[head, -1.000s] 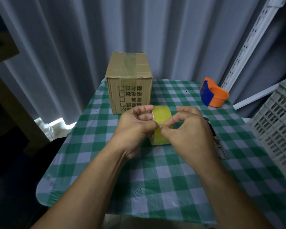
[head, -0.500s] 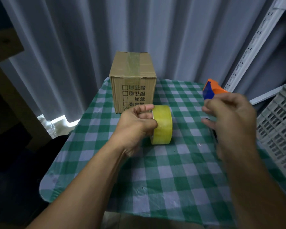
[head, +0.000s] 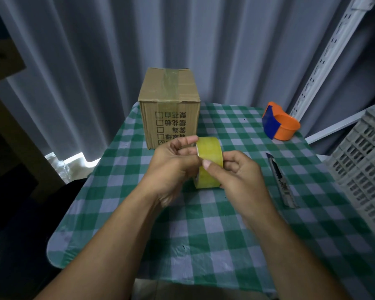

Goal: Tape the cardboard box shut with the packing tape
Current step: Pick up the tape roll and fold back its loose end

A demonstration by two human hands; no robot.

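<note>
The left hand (head: 171, 161) clamps its fingers on the roll of packing tape (head: 209, 162), holding it on edge above the worktop (head: 225, 245) so the outer band faces the person. The right hand (head: 240, 172) closes thumb and fingers on that band, likely hunting for the loose end. The cardboard box (head: 169, 109) waits at 12 o'clock, a strip already along its top seam. A utility knife (head: 281, 180) lies at 3 o'clock, handy for cutting.
</note>
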